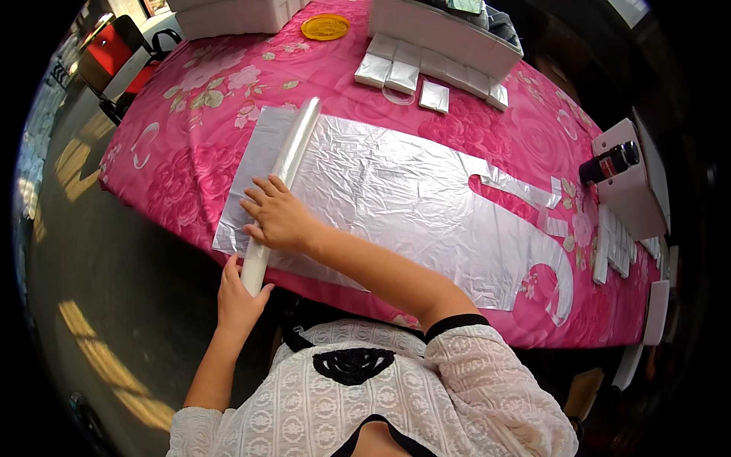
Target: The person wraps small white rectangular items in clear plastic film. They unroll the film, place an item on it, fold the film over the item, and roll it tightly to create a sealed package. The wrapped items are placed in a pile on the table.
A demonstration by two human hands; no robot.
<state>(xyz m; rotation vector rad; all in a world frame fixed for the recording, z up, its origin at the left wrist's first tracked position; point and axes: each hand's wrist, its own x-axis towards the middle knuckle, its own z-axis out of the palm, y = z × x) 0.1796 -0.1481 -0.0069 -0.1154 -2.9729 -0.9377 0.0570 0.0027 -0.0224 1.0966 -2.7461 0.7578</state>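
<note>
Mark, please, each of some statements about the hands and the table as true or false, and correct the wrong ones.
1. The left hand is at the near end of the clear roll. True.
2. The right hand is raised high above the roll. False: it rests on the roll.
3. The shiny sheet lies spread to the right of the roll. True.
4. The tablecloth is plain blue. False: it is pink with flowers.
5. The yellow disc lies between two white boxes. True.
6. The dark bottle is on the left side of the table. False: it is on the right side.
</note>
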